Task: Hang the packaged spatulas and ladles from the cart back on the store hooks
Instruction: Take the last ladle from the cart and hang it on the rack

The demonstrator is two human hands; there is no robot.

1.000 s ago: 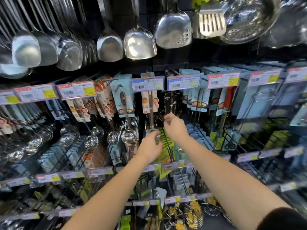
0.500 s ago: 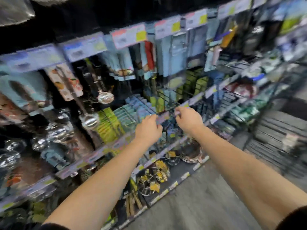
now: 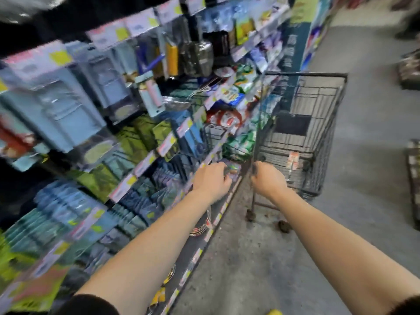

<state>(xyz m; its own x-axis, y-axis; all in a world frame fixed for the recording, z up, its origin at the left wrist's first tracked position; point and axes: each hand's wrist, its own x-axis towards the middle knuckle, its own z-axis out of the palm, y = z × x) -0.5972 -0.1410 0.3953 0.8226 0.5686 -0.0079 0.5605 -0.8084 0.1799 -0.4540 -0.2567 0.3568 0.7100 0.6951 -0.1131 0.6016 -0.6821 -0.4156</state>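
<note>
From here I see both bare forearms stretched out from the bottom of the frame toward the middle, black sleeves [image 3: 91, 303] just showing at the lower edge. The left hand [image 3: 212, 179] sits at the centre, in front of the lower shelf edge, with its fingers curled. A blurred, colourful scrap lies at its fingertips, and I cannot tell whether the hand grasps it or merely passes in front of it. The right hand [image 3: 269, 179] is just beside it, at the near left corner of the black wire cart [image 3: 306, 75], knuckles up and fingers bent downward. Whether they are clamped on the cart's frame I cannot tell through the blur. The cart stands right of centre on the grey floor [image 3: 363, 201], close against the shelving. Low inside its basket lies a small carded package [image 3: 293, 159], orange and white, too smeared for me to tell which utensil it holds. The left half of the frame is filled with the display: pale blue packages [image 3: 61, 110] hanging at the upper left, green packets [image 3: 141, 135] below them, rows of price labels [image 3: 145, 163] running diagonally, and dark wrapped utensils [image 3: 197, 55] at the upper centre.
</note>
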